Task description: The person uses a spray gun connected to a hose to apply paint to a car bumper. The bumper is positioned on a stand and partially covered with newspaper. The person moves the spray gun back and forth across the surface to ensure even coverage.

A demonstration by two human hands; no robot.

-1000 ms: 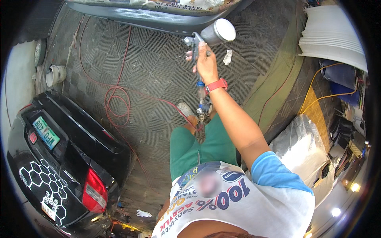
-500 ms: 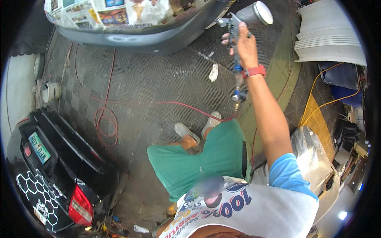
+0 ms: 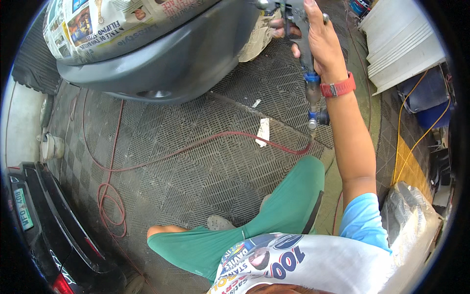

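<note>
My right hand (image 3: 327, 51), with a red watch on the wrist, is wrapped around the handle of a metal spray gun (image 3: 305, 54). The gun's upper end is cut off by the top edge, so its cup is out of sight. From the fitting under its handle a red air hose (image 3: 215, 138) runs left across the floor. Left of the gun, and apart from it, is a dark grey car bumper (image 3: 147, 78). Printed newspaper (image 3: 117, 24) covers the car body above the bumper. My left hand is not in view.
A black car (image 3: 54, 230) stands at the lower left, with a pale bucket (image 3: 52, 147) beyond it. Looped hose (image 3: 111, 206) and a white paper scrap (image 3: 263, 132) lie on the mat floor. At right are white panels (image 3: 404, 44), a yellow cord (image 3: 399, 127) and a plastic-wrapped object (image 3: 411, 215).
The view has shifted, and the bumper now looks larger and lower. My right hand and the spray gun appear higher and slightly farther right; the gun's cup has left the picture.
</note>
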